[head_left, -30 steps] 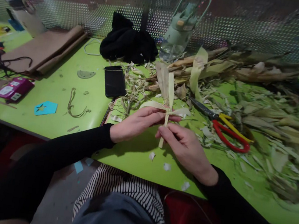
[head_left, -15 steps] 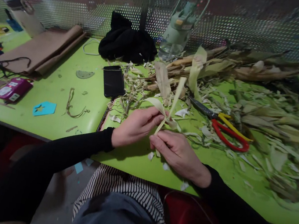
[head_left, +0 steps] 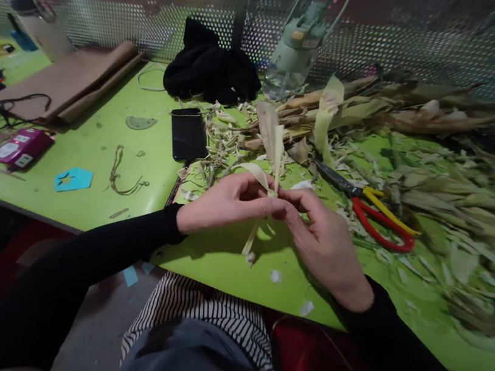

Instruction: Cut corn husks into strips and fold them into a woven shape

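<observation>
Left: tabletop (head_left: 155, 154) passable between twine (head_left: 114, 170) and phone (head_left: 189, 135).
Right: scissors (head_left: 356, 192) beside right hand (head_left: 329, 240).
Far: bottle (head_left: 293, 60), husk pile (head_left: 353, 117) block.

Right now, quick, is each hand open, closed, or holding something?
Left hand: closed, holding the pale husk strips.
Right hand: closed, holding the same strips near where they cross.

Perforated screen (head_left: 154, 0) along the back. Green handled water bottle (head_left: 287, 62) upright just in front of it, bunched black cloth (head_left: 212, 73) left of that. Phone (head_left: 188, 135) below cloth, display dark. Further left: clear protractor (head_left: 141, 123), brown sheet (head_left: 71, 81) with rolled edge, purple box (head_left: 22, 149), blue paper tag (head_left: 73, 180) with star shape, pale dark-capped bottle (head_left: 45, 31).
</observation>
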`<state>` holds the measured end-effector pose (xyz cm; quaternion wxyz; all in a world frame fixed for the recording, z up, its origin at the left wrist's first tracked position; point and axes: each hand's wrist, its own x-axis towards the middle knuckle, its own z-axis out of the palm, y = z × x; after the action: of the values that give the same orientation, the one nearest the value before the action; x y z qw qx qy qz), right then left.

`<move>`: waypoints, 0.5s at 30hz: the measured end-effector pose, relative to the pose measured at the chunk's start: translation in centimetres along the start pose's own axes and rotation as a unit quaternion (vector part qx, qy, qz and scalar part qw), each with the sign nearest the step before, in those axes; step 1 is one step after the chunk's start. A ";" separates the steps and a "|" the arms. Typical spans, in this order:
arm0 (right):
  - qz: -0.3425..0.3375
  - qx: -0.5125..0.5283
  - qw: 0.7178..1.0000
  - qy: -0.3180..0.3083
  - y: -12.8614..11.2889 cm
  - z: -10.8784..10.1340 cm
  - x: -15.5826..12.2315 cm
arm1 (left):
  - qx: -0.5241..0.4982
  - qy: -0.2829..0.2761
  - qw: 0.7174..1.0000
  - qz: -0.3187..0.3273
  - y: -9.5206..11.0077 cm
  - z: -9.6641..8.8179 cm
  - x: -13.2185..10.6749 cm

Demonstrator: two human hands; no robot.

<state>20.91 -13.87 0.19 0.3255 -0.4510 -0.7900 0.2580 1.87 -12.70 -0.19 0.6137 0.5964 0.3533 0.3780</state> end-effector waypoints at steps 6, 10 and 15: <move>-0.040 -0.030 0.999 0.008 -0.4 -0.5 -0.5 | 0.113 -0.008 0.993 0.028 -0.3 -0.2 0.1; -0.023 -0.029 0.999 0.011 -0.4 -1.2 -0.6 | 0.157 -0.018 0.987 0.024 0.2 -0.8 0.1; -0.019 -0.041 0.999 0.004 -0.1 -0.9 -0.1 | 0.151 -0.074 0.986 0.024 0.0 -0.9 0.3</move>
<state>21.57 -13.93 0.82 0.3147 -0.4501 -0.8070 0.2168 1.19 -12.04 -0.24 0.5318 0.7166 0.3457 0.2901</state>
